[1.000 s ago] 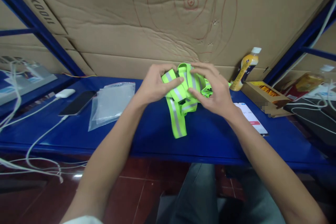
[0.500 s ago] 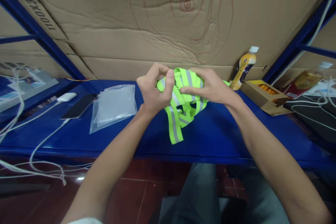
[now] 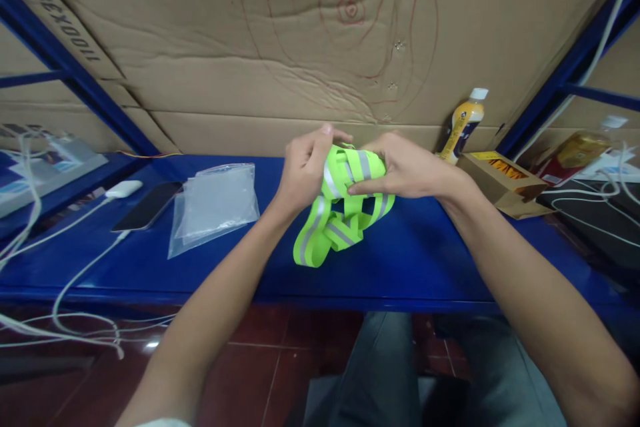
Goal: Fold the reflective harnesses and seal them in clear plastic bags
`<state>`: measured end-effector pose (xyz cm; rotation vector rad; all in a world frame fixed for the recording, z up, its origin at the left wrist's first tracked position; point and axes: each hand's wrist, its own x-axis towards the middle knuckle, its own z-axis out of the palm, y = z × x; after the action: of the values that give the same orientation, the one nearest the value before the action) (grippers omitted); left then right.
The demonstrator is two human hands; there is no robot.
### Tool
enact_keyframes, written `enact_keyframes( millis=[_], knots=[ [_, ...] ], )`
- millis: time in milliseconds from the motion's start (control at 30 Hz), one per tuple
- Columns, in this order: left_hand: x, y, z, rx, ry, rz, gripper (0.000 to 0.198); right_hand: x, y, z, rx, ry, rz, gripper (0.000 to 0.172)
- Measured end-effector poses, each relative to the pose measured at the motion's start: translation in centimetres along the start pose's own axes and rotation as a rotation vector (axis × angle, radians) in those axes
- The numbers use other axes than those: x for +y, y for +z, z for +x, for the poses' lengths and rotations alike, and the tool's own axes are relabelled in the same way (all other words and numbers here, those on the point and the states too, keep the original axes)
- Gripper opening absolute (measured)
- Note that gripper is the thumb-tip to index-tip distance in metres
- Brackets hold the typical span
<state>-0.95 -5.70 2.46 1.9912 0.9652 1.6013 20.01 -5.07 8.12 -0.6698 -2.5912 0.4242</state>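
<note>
A bundle of neon-yellow reflective strap with a grey stripe is gathered between my two hands, just above the blue shelf. My left hand grips its upper left side, thumb pointing up; some of its fingers are hidden behind the bundle. My right hand is closed round the upper right side, the thumb lying across the front of the folds. Below the hands, loose loops of the strap hang down, one curling at the lower left.
Clear plastic bags lie left of my hands, beside a phone and a white charger with cables. On the right stand a yellow-labelled bottle and an open cardboard box. A cardboard wall closes off the back.
My left hand has shifted right and turned at the top of the bundle. The strap end that hung straight down has swung left and now forms a loop.
</note>
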Motion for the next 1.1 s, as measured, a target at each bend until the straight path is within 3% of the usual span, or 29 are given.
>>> enact_keyframes(
  millis=[67, 133, 267, 367, 500, 633, 700, 800, 900, 967, 1100],
  knots=[
    [-0.1, -0.5, 0.6, -0.216, -0.151, -0.101, 0.07, -0.4, 0.7, -0.3, 0.043, -0.059, -0.189, 0.016],
    [-0.1, -1.2, 1.0, -0.36, -0.273, -0.156, 0.074, -0.4, 1.9, -0.5, 0.09, -0.141, -0.347, 0.005],
    [0.5, -2.5, 1.1, -0.472, -0.323, -0.155, 0.069, 1.3, 5.4, -0.6, 0.344, -0.357, -0.605, 0.038],
    [0.7, -2.7, 1.0, -0.52, -0.315, -0.136, 0.064, 2.8, 7.6, -0.5, 0.503, -0.424, -0.647, 0.038],
    [0.4, -2.4, 1.0, -0.365, -0.156, 0.017, 0.065, 2.7, 8.5, -0.9, 0.527, -0.354, -0.473, 0.048],
    [0.4, -2.0, 0.6, -0.192, 0.081, 0.381, 0.058, 1.4, 7.6, -1.9, 0.481, -0.253, -0.237, 0.083],
    [0.4, -1.6, 0.2, -0.145, 0.212, 0.51, 0.051, 1.3, 6.6, -2.2, 0.475, -0.176, -0.128, 0.089],
    [0.1, -0.8, -0.5, -0.136, 0.425, 0.655, 0.048, 1.6, 4.9, -1.9, 0.367, -0.035, 0.03, 0.066],
    [-0.4, -0.3, -0.9, -0.143, 0.55, 0.704, 0.049, 1.9, 3.4, -1.2, 0.131, 0.088, 0.224, 0.035],
    [-0.5, -0.2, -1.0, -0.126, 0.56, 0.659, 0.049, 2.0, 2.8, -0.9, 0.044, 0.138, 0.292, 0.04],
    [0.1, -0.2, -0.8, 0.045, 0.45, 0.434, 0.049, 1.9, 2.6, -0.9, 0.171, 0.159, 0.278, 0.052]
  ],
)
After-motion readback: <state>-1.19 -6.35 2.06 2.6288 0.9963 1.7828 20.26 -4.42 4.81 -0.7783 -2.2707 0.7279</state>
